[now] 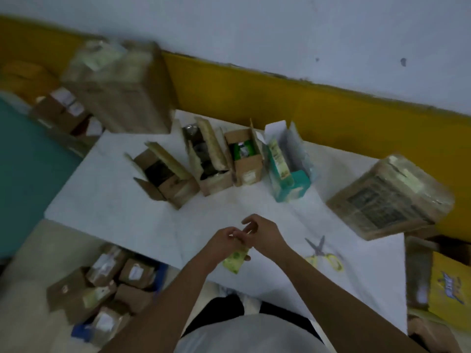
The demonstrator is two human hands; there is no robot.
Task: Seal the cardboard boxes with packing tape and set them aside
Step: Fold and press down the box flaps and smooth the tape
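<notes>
Left hand [224,241] and right hand [265,236] are seen together, fingertips touching, just above the near part of the white tabletop [114,189]. The left hand's fingers are curled on a pale green item [235,262], too blurred to be named. Whether the right hand's bent fingers pinch anything cannot be told.

Four boxes are lined up farther back on the tabletop with flaps open: a left brown box [175,189], a middle brown box [216,183], a brown box with green contents [248,171], and a teal carton [293,186]. Yellow-handled scissors [323,253] are laid just right of the right hand. A large taped box [390,197] is set at the tabletop's right end. Small taped boxes [102,289] are heaped on the floor at the left.
</notes>
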